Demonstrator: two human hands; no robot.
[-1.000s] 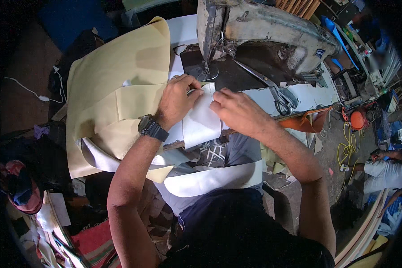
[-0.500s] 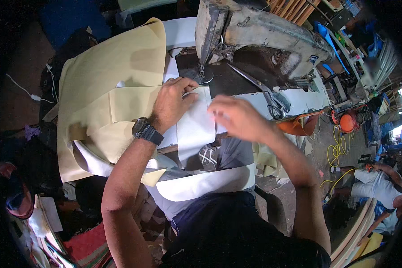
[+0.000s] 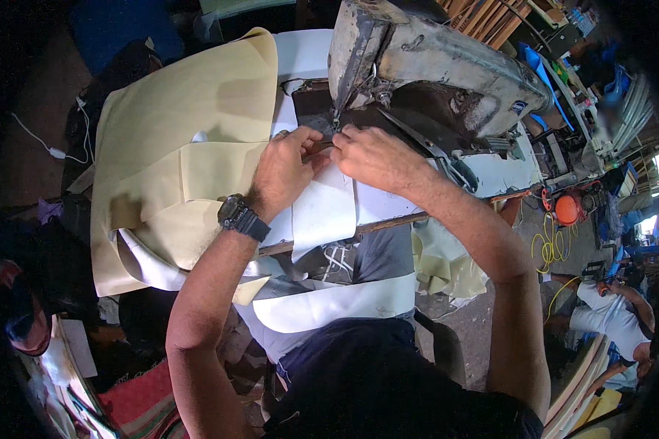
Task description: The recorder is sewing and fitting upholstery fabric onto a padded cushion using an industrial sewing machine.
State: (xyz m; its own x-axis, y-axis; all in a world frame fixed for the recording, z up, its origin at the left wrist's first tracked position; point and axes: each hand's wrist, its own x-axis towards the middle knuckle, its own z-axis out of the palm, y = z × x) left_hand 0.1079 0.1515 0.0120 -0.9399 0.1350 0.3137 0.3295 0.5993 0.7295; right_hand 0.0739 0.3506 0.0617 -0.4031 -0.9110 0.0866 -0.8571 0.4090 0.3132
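Just in front of the needle of an old, worn sewing machine (image 3: 447, 73), both my hands meet at the top edge of a white strip of sheet material (image 3: 324, 212). My left hand (image 3: 289, 164), below a wrist with a black watch, pinches the strip's left side. My right hand (image 3: 377, 157) has its fingers curled on the edge at the right; the fingertips are partly hidden. The strip hangs over the table's front edge. A large cream sheet (image 3: 205, 95) with folded layers lies left of my left hand. Scissors (image 3: 411, 133) lie beyond my right forearm, their handles partly covered.
Another white piece (image 3: 337, 304) rests across my lap. The worn white tabletop (image 3: 505, 172) extends to the right. Cream scraps (image 3: 447, 263) and a coiled yellow cord (image 3: 553, 241) lie on the floor. A person in white (image 3: 615, 314) is at the far right.
My right hand has moved up and left, from beside the strip to its top edge near the needle, and its fingers have closed there. My left hand has stayed nearly in place.
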